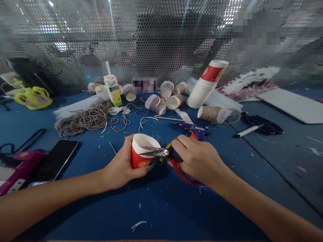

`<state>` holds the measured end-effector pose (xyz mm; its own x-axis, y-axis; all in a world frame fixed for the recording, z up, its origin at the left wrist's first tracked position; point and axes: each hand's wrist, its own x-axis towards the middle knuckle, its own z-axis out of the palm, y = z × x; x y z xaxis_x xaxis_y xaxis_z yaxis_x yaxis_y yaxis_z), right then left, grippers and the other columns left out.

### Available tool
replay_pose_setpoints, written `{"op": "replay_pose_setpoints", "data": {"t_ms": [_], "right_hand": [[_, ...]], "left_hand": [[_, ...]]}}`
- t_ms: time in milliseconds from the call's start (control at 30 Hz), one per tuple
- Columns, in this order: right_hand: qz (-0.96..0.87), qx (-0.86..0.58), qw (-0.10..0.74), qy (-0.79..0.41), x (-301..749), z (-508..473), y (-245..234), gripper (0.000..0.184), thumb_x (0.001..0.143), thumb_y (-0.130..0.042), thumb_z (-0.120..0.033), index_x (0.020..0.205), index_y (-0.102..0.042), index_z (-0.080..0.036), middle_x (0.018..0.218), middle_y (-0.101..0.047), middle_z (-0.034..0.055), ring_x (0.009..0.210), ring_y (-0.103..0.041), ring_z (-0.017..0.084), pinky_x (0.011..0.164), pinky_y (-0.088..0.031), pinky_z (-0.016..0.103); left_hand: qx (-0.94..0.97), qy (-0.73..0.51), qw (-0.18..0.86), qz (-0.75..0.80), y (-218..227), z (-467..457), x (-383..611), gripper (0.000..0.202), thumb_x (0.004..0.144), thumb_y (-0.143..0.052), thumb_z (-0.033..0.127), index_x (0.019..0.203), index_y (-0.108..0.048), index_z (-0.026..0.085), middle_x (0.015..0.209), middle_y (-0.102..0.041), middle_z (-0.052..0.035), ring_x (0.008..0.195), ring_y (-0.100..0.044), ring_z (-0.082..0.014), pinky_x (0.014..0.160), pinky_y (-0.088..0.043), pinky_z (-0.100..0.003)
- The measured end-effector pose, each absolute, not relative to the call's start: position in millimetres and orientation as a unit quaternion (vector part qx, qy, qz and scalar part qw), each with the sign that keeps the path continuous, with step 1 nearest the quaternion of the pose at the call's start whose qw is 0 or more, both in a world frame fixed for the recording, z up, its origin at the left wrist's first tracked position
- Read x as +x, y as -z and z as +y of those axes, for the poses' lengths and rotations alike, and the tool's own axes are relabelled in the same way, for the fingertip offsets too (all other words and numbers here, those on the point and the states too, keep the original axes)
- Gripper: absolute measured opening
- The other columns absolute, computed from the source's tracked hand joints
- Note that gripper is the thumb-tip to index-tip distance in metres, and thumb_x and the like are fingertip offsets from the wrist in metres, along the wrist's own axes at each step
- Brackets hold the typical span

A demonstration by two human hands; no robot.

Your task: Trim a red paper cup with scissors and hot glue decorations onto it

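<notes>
My left hand (120, 167) is wrapped round a red paper cup (136, 159) with a white inside and a yellow emblem low on its side. The cup's mouth is tilted up towards me. In my right hand (198, 155) is a pair of scissors (166, 153) with red and black handles. Its blades point left and are slightly parted, one reaching over the cup's mouth and the other across its red front. A purple glue gun (194, 129) lies just beyond my right hand.
Behind lie grey cord (83, 119), a juice carton (112, 90), several cord-wrapped cups (155, 104) and a leaning cup stack (207, 84). A phone (57, 156) lies left, a white marker (249, 131) right. Paper scraps (138, 225) dot the blue table.
</notes>
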<state>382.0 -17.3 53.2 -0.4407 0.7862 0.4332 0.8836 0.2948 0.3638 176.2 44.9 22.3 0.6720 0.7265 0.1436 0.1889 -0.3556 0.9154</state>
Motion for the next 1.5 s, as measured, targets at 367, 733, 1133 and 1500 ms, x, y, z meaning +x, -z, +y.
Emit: {"op": "replay_pose_setpoints", "data": {"t_ms": [367, 733, 1133, 1500], "right_hand": [[-0.772, -0.583, 0.133, 0.216, 375.1, -16.6, -50.0, 0.028, 0.076, -0.047, -0.040, 0.071, -0.054, -0.014, 0.063, -0.052, 0.0040, 0.050, -0.045, 0.013, 0.043, -0.025, 0.022], [-0.770, -0.587, 0.104, 0.228, 379.1, -10.7, -51.6, 0.033, 0.074, -0.051, -0.044, 0.079, -0.058, -0.012, 0.071, -0.056, 0.0069, 0.063, -0.054, 0.018, 0.050, -0.032, 0.024], [-0.781, -0.576, 0.079, 0.226, 377.9, -13.1, -46.0, 0.026, 0.081, -0.045, -0.034, 0.072, -0.057, -0.013, 0.064, -0.053, 0.0052, 0.050, -0.043, 0.013, 0.043, -0.022, 0.022], [-0.798, -0.560, 0.086, 0.207, 376.3, -15.9, -51.6, 0.036, 0.078, -0.046, -0.045, 0.079, -0.059, -0.011, 0.068, -0.051, 0.0065, 0.054, -0.043, 0.013, 0.045, -0.024, 0.022]], "left_hand": [[0.777, -0.299, 0.485, 0.267, -17.8, 46.5, 171.6, 0.064, 0.075, -0.062, 0.023, 0.125, -0.023, 0.019, 0.121, -0.045, -0.0099, 0.110, -0.047, -0.0211, 0.098, -0.039, -0.036], [0.773, -0.311, 0.464, 0.302, -13.2, 48.0, 174.4, 0.068, 0.073, -0.065, 0.030, 0.126, -0.023, 0.022, 0.123, -0.044, -0.0090, 0.113, -0.046, -0.0220, 0.099, -0.038, -0.040], [0.788, -0.304, 0.432, 0.316, -11.9, 46.3, 173.3, 0.066, 0.070, -0.067, 0.027, 0.122, -0.026, 0.024, 0.119, -0.045, -0.0079, 0.109, -0.048, -0.0226, 0.096, -0.040, -0.041], [0.804, -0.303, 0.408, 0.308, -14.4, 45.4, 174.4, 0.066, 0.069, -0.067, 0.025, 0.121, -0.027, 0.023, 0.115, -0.044, -0.0070, 0.106, -0.050, -0.0220, 0.094, -0.043, -0.040]]}}
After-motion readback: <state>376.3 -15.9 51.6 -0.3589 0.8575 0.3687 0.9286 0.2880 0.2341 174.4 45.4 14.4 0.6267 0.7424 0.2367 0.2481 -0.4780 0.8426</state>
